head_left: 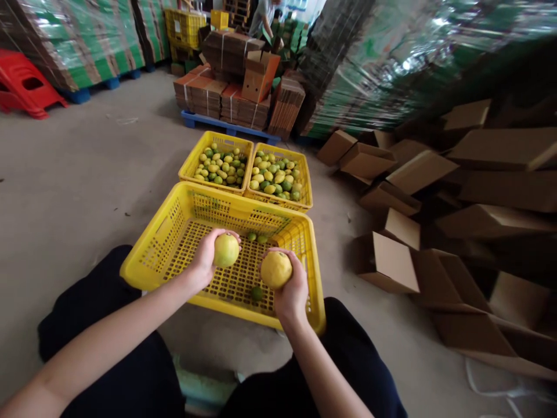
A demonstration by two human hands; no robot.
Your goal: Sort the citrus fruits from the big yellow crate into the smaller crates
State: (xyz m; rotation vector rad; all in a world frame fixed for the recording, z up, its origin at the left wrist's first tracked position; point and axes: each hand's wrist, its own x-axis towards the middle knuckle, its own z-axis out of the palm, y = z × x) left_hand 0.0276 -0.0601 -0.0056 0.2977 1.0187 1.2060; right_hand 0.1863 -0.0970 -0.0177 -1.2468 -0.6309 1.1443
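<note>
1. Closest in: left hand [206, 256] is wrapped round a greenish lemon [226, 251], right hand [290, 293] grips a yellower lemon [277, 270]. Both are over the front crate [243, 203], well apart, neither set down yet.
2. On the front crate's floor I can spot three green fruits [256, 294]; the hands might hide more.
3. Just behind the front crate: left back crate [191, 159] and right back crate [307, 180], both loaded with mixed yellow and green fruit. My read: bulk's already there, held pair plus the green ones left up front.
4. Right of the front crate, loose cardboard boxes [395, 261]. Farther behind it, bundled cardboard [202, 96] on a blue pallet [209, 123].
</note>
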